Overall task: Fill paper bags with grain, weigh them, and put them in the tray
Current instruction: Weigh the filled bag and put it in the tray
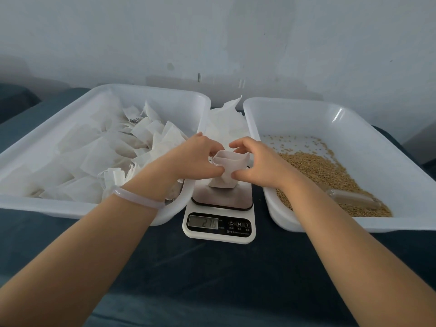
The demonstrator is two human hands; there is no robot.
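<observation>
Paper bag (pixel 224 178), boxy, on the scale (pixel 219 228).
Left hand (pixel 193 159) and right hand (pixel 257 164) pinch its sides beside the glossy tray (pixel 141 87).

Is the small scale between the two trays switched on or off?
On. The scale's display shows digits, too blurred to read surely, and the paper bag stands on its platform.

The surface (pixel 212 267) is dark teal and soft-looking, creased here and there. Straight behind the surface rises a pale grey wall (pixel 212 31), scuffed and patchy. Beyond the surface's far left corner sits a dark shape (pixel 14 100), too dim to identify.
</observation>
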